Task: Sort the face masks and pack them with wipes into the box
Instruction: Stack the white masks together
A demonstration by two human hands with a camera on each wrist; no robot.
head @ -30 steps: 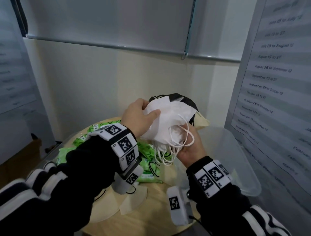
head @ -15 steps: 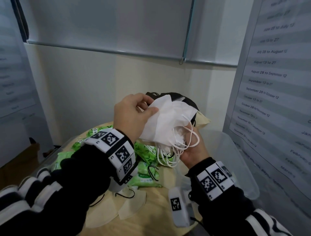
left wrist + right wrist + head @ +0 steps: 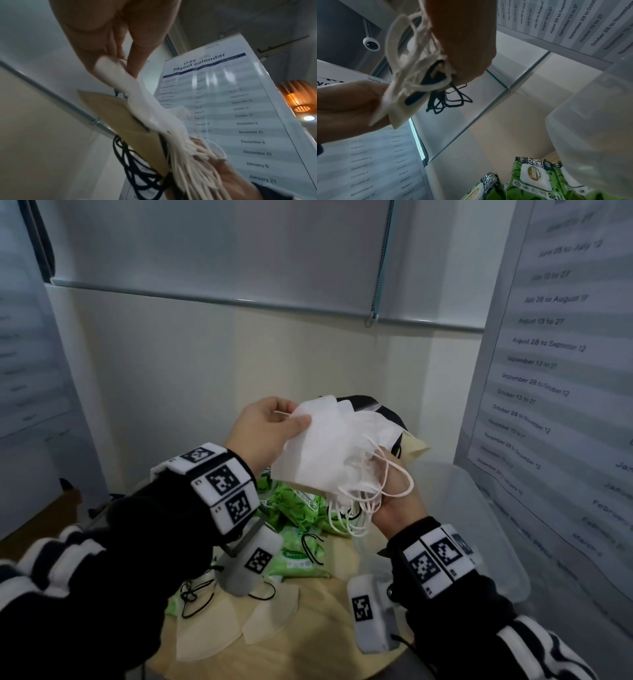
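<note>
A stack of folded masks is held up above the round table. White masks (image 3: 329,450) face me, with a black mask (image 3: 359,402) and a beige mask (image 3: 412,448) behind them. My left hand (image 3: 267,429) pinches the top left corner of the front white mask (image 3: 140,94). My right hand (image 3: 397,494) grips the stack from below, white ear loops (image 3: 356,508) hanging over its palm. In the right wrist view the right hand (image 3: 462,44) holds white loops (image 3: 412,65) and black loops (image 3: 448,100). Green wipe packs (image 3: 301,508) lie on the table.
A clear plastic box (image 3: 479,529) stands at the table's right edge, under a wall calendar (image 3: 561,371). Two beige masks (image 3: 239,625) with black loops lie on the wooden table (image 3: 325,628) near me. A wall with a roller blind rises behind the table.
My left hand has moved up and left on the stack, from pressing the front white mask to pinching its upper corner. The right hand keeps its hold.
</note>
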